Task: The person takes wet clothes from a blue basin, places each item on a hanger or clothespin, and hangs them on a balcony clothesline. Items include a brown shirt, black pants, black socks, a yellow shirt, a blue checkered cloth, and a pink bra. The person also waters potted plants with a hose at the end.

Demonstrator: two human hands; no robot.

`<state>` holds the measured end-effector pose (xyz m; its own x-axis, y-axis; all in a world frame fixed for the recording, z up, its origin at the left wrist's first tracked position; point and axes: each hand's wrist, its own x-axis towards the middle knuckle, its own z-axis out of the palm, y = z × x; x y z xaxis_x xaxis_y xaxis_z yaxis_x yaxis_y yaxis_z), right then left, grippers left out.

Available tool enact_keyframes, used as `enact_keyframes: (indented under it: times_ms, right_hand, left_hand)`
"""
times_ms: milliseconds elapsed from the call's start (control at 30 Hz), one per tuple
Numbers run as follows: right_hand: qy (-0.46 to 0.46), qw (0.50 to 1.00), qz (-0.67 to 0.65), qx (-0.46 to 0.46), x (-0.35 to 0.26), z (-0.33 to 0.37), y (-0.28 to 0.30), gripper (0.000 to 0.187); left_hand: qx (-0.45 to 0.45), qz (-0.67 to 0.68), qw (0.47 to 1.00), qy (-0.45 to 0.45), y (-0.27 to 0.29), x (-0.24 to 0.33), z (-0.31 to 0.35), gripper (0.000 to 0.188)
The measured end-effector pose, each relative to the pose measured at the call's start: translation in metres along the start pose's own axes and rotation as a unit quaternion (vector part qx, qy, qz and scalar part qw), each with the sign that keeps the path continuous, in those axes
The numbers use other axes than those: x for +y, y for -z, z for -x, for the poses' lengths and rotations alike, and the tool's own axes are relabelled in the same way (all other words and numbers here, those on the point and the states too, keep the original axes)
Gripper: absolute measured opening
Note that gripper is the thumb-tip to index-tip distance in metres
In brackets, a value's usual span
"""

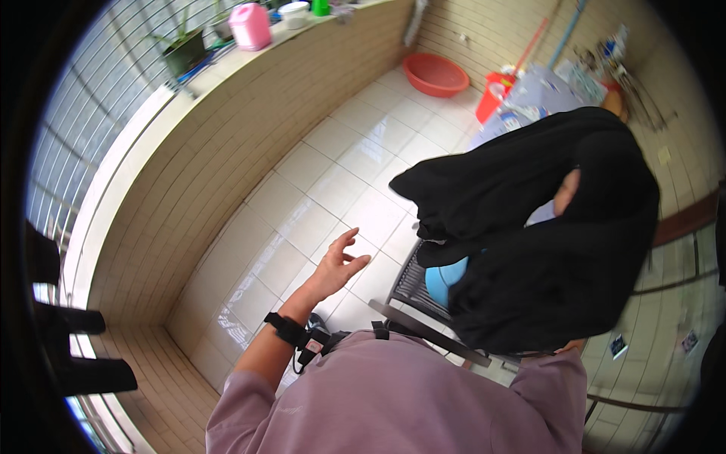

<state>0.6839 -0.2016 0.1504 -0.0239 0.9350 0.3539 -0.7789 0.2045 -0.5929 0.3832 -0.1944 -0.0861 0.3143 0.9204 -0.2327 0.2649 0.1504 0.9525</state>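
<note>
A large black garment (552, 265) hangs bunched in the air at the right, covering most of my right forearm. Through a gap in its folds shows a patch of skin of my right hand (567, 192), which holds the cloth up; the fingertips are hidden. My left hand (338, 269) hovers over the floor to the left of the garment, apart from it. Its fingers are spread and slightly bent, with nothing in them. A dark strap with a small device (286, 328) circles my left wrist.
Under the garment stands a dark chair (412, 284) with a light blue thing (445, 281) on it. A red basin (436, 74) and a red bucket (493, 97) are on the tiled floor at the back. A pink jug (249, 27) and potted plant (185, 53) line the left ledge.
</note>
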Motion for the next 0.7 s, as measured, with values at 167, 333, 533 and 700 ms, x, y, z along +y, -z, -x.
enact_keyframes:
  times_ms: [167, 333, 533, 700]
  right_hand:
    - [-0.028, 0.997, 0.009, -0.077, 0.066, -0.033, -0.076, 0.043]
    - [-0.035, 0.994, 0.032, -0.1, 0.123, -0.056, -0.138, 0.044]
    - [-0.035, 0.993, 0.04, -0.109, 0.177, -0.09, -0.18, 0.045]
    - [-0.107, 0.984, -0.028, -0.137, 0.237, -0.118, -0.211, 0.049]
  left_hand:
    - [-0.011, -0.035, 0.994, -0.101, 0.059, 0.013, 0.014, 0.089]
    - [0.053, -0.052, 0.96, -0.27, 0.106, 0.035, 0.041, 0.109]
    - [0.179, -0.074, 0.906, -0.375, 0.183, 0.031, 0.071, 0.072]
    - [0.164, 0.021, 0.909, -0.383, 0.232, 0.044, 0.085, 0.043]
